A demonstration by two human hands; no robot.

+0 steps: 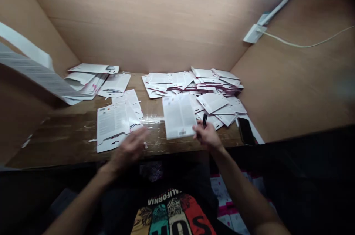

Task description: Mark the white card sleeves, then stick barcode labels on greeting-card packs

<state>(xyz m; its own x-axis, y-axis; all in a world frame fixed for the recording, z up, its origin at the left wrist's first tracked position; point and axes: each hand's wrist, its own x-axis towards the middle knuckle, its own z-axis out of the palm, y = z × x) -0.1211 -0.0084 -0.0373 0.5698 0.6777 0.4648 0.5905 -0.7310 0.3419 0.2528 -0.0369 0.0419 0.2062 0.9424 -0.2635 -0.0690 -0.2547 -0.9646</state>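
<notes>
Where the desk (69, 131) meets the left panel (33, 16), a curling paper strip (36, 74) with printed rows droops towards a stack of flat white packets (88, 83). Nearer the front edge, loose printed packets (112, 122) overlap. The left hand (133, 142), blurred, is at their near right corner, its grip apart and holding nothing; contact cannot be told. At mid-desk, apparently lifted, is the white printed packet (179, 116), its lower right corner clamped in the grip of the right hand (206, 133), which also holds a black pen-like tool (204, 119). For sound handling, the left hand would best support the packet's opposite edge, so that it stays flat, with the tool's end kept clear of the print. Behind and rightward lies a heap of packets (216, 83); a smartphone (246, 131) rests farthest right.
</notes>
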